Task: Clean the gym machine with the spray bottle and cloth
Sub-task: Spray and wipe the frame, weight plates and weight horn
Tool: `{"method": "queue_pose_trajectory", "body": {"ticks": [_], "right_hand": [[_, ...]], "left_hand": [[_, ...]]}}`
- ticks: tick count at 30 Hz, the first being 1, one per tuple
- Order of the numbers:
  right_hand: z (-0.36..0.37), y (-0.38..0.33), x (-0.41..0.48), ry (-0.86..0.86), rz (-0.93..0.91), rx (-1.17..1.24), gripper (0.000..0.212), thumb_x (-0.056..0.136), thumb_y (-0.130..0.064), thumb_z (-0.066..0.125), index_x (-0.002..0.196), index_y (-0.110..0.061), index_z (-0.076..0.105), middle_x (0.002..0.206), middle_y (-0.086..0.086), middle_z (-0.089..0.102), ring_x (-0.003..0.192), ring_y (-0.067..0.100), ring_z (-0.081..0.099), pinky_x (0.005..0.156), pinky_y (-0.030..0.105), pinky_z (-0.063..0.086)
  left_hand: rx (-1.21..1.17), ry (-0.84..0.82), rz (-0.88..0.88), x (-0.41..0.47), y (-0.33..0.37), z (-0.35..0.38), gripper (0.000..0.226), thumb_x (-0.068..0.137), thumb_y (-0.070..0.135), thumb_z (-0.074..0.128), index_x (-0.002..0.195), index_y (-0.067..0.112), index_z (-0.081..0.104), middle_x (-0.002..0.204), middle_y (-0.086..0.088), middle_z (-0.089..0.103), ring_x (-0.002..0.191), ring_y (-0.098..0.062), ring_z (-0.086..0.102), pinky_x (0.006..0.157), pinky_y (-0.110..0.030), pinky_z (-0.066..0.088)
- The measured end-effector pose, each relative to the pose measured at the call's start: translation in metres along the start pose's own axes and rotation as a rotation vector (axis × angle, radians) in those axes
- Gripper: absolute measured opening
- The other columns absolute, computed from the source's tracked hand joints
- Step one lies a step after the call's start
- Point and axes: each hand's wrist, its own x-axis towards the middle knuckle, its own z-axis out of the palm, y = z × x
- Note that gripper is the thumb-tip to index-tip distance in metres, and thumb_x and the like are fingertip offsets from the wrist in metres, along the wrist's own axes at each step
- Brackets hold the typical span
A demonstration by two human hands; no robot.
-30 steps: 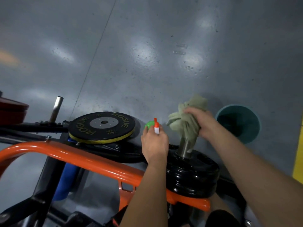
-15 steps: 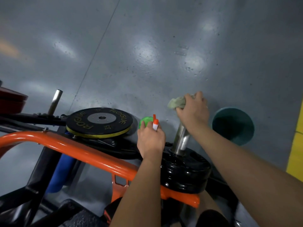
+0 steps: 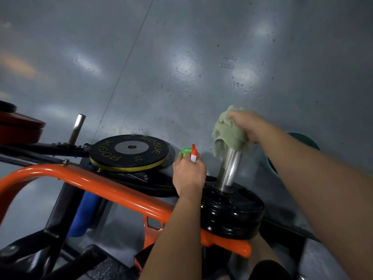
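Gripping the spray bottle (image 3: 184, 155), the left hand (image 3: 188, 175) sits just left of the steel post (image 3: 229, 170), near its base in the black plates (image 3: 234, 213). The post's long axis rises away from the person. At its far top the right hand (image 3: 245, 124) has its fingers closed around the cloth (image 3: 227, 135), so the wipe likely runs down this axis.

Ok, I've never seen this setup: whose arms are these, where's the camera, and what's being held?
No robot here: these are a person's bare arms, seen from one camera worn on their head, looking down. The right hand grips a green cloth draped over the top of a steel post, which rises from stacked black weight plates by the gym machine's orange frame. The left hand holds a spray bottle; only its green and orange top shows. A black Rogue plate lies flat further left.
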Motion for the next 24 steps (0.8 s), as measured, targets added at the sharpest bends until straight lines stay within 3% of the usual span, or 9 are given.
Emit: {"method": "queue_pose_trajectory", "body": {"ticks": [1,3,6,9,11,14,16,19,24], "right_hand": [[0.000,0.009,-0.002,-0.033,0.047,0.258,0.041,0.071,-0.048,0.067,0.093,-0.014,0.069,0.111,0.009,0.071,0.109,0.035,0.069,0.101,0.047,0.054],[0.007,0.024,-0.025,-0.077,0.112,0.735,0.037,0.085,-0.052,0.059,0.090,-0.017,0.067,0.100,0.011,0.071,0.096,0.033,0.072,0.091,0.050,0.059],[0.037,0.056,-0.060,0.043,0.129,0.973,0.062,0.100,-0.064,0.036,0.096,-0.016,0.076,0.095,0.010,0.078,0.088,0.029,0.074,0.080,0.044,0.062],[0.057,0.073,-0.085,0.085,0.098,0.848,0.054,0.100,-0.066,0.038,0.107,-0.024,0.071,0.096,-0.002,0.078,0.091,0.018,0.073,0.075,0.036,0.057],[0.055,0.083,-0.083,0.027,0.135,0.796,0.057,0.096,-0.071,0.040,0.116,-0.026,0.069,0.107,-0.001,0.077,0.094,0.017,0.072,0.078,0.036,0.055],[0.046,0.101,-0.083,-0.213,0.199,0.703,0.066,0.090,-0.077,0.046,0.124,-0.025,0.069,0.122,0.002,0.073,0.108,0.022,0.069,0.096,0.042,0.049],[0.039,0.110,-0.086,-0.389,0.260,0.659,0.058,0.094,-0.063,0.056,0.133,-0.022,0.064,0.128,0.003,0.071,0.120,0.022,0.065,0.106,0.041,0.044],[0.033,0.106,-0.086,-0.453,0.227,0.381,0.053,0.084,-0.044,0.075,0.129,-0.019,0.063,0.117,0.003,0.075,0.113,0.023,0.069,0.111,0.044,0.046],[0.043,0.086,-0.086,-0.372,0.270,0.079,0.066,0.059,-0.048,0.093,0.112,-0.013,0.075,0.105,0.009,0.078,0.105,0.031,0.071,0.104,0.048,0.052]], "left_hand": [[-0.004,-0.006,0.003,0.000,0.001,0.000,0.033,0.100,0.041,0.041,0.107,0.024,0.068,0.116,0.004,0.063,0.109,-0.025,0.059,0.088,-0.047,0.055],[-0.007,-0.012,0.005,-0.001,0.002,-0.001,0.034,0.100,0.042,0.040,0.106,0.024,0.067,0.117,0.005,0.062,0.109,-0.024,0.059,0.088,-0.048,0.055],[-0.005,-0.019,0.009,0.001,0.003,-0.001,0.035,0.102,0.042,0.040,0.109,0.023,0.067,0.115,0.004,0.062,0.108,-0.024,0.058,0.089,-0.047,0.055],[-0.001,-0.035,0.014,0.003,0.003,-0.002,0.033,0.103,0.042,0.039,0.107,0.024,0.066,0.115,0.005,0.061,0.110,-0.022,0.055,0.090,-0.046,0.053],[-0.006,-0.050,0.003,0.005,0.004,-0.002,0.032,0.104,0.041,0.039,0.107,0.022,0.066,0.116,0.004,0.061,0.111,-0.022,0.053,0.092,-0.046,0.051],[-0.035,-0.040,-0.004,0.004,0.002,-0.002,0.031,0.102,0.040,0.041,0.104,0.023,0.066,0.112,0.004,0.062,0.108,-0.024,0.056,0.089,-0.046,0.053],[-0.036,-0.036,0.008,0.002,0.002,-0.001,0.033,0.100,0.041,0.040,0.104,0.022,0.067,0.114,0.004,0.062,0.107,-0.025,0.057,0.088,-0.048,0.054],[-0.035,-0.032,0.011,0.003,0.001,0.000,0.033,0.100,0.040,0.040,0.107,0.022,0.067,0.116,0.004,0.062,0.108,-0.024,0.056,0.090,-0.048,0.053],[-0.052,-0.032,0.001,0.001,0.003,-0.003,0.029,0.101,0.038,0.043,0.106,0.023,0.067,0.113,0.004,0.063,0.108,-0.024,0.056,0.090,-0.046,0.052]]}}
